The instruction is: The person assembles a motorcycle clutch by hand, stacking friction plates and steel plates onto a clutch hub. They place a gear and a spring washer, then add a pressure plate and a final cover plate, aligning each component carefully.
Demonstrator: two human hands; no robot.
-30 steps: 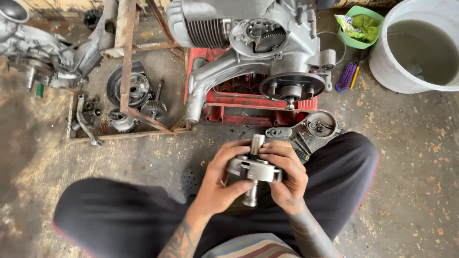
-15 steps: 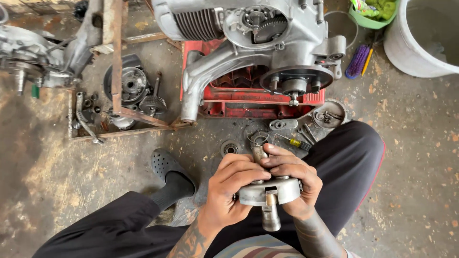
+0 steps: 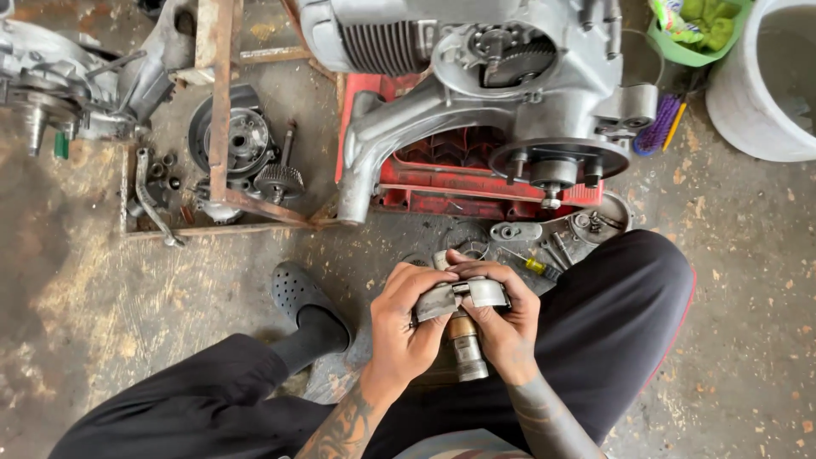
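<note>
Head view shows both the left hand [image 3: 406, 327] and right hand [image 3: 503, 323] closed around a round metal hub [image 3: 463, 296] with its shaft [image 3: 467, 348] pointing down, over the lap, near the engine [image 3: 476, 76], apparently seating a part, needing firm, even thumb pressure.

Both hands meet at mid-frame between the knees. Left hand [image 3: 406, 327]: fingers curled inward, thumb on top, wrist bent, forearm tattooed. Right hand [image 3: 503, 321]: fingers wrapped and closed from the opposite side, tattooed forearm angled upward.
</note>
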